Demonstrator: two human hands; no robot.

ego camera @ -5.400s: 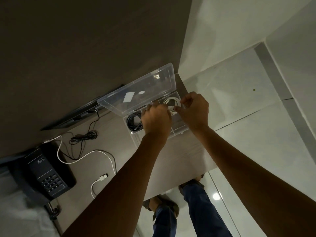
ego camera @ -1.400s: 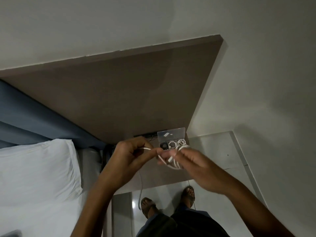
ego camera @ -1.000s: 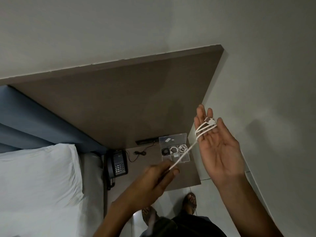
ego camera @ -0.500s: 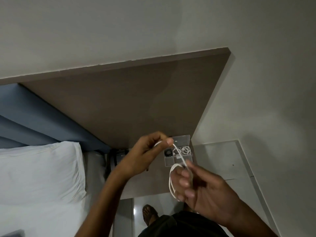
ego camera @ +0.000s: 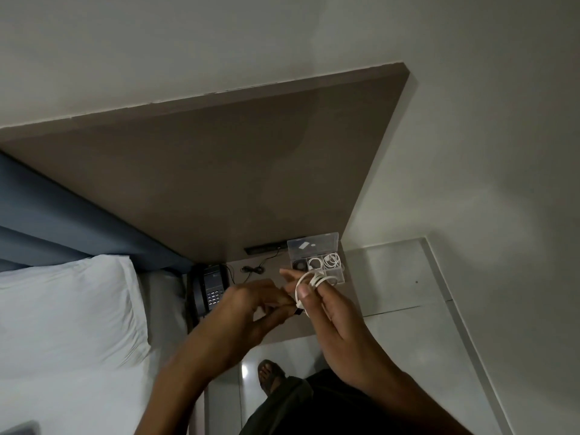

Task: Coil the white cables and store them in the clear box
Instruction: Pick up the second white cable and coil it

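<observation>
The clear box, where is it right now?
In the head view the clear box sits open on the brown table, right of centre, against the brown wall panel. It is just beyond the right hand, with the black phone further left.

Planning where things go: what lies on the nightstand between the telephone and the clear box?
Head view: a small bundled black cable lies between the telephone and clear box.

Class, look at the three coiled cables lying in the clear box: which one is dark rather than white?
The black coil, in the back-left compartment of the clear box. The two coils to its right are white.
</observation>
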